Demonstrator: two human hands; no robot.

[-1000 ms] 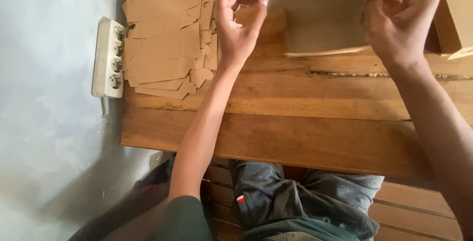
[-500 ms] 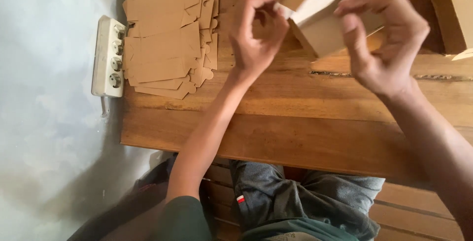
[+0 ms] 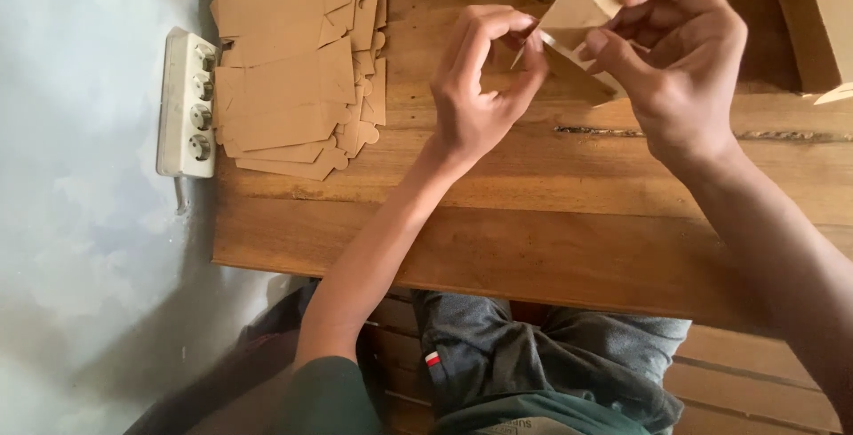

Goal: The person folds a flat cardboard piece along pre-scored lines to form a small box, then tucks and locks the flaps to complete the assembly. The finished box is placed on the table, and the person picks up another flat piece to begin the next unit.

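- Both hands are up over the wooden table (image 3: 533, 222), working one small brown cardboard box (image 3: 586, 8) between them.
- The left hand (image 3: 480, 88) pinches a thin flap edge at the box's near corner, thumb and forefinger closed tight on it.
- The right hand (image 3: 680, 62) wraps the box from the other side, fingers curled over its top and thumb pressed to the face, holding it firm.
- Progress, by my reading: the box has its walls up and looks like a hollow shape, but that flap is not yet tucked, so it seems only partly folded.
- The box itself: plain kraft brown, tilted, pale inside, with a sharp folded corner pointing toward the left hand.
- Left of the grip, well apart, lies a stack of flat cardboard blanks (image 3: 298, 71), seemingly unfolded.
- Beyond that stack a white power strip (image 3: 187, 102) lies at the table's edge.
- Right of the grip, another brown box (image 3: 822, 17) sits at the frame edge.
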